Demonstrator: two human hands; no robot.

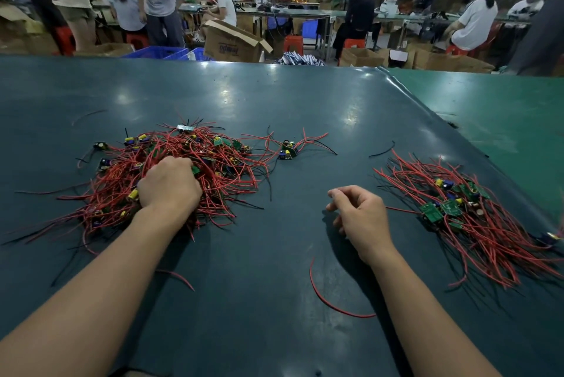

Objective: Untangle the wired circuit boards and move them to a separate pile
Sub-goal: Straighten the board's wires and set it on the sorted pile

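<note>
A dark teal surface (274, 96) fills most of the view, with a lighter green sheet (488, 108) adjoining it at the far right. On the left half lies the big tangle (213, 157) of red and black wires with small green boards and yellow and blue parts caught in it. On the right half, well apart from the tangle, sits the sorted pile (476, 224), its red wires lying roughly in line and several green boards near its middle. Between them, toward the far side, a small cluster (288, 149) of boards lies alone, its wires just beside the tangle's outer strands. The left hand (169, 184) rests knuckles-up on the middle of the tangle, fingers curled down into the wires and gripping a bunch of them. The right hand (360, 215) hangs just over bare surface between the heaps, fingers loosely curled, thumb near the forefinger, holding nothing. A loose red wire (323, 297) curves on the surface near the right forearm, and a short black wire (383, 151) lies beyond the pile.
</note>
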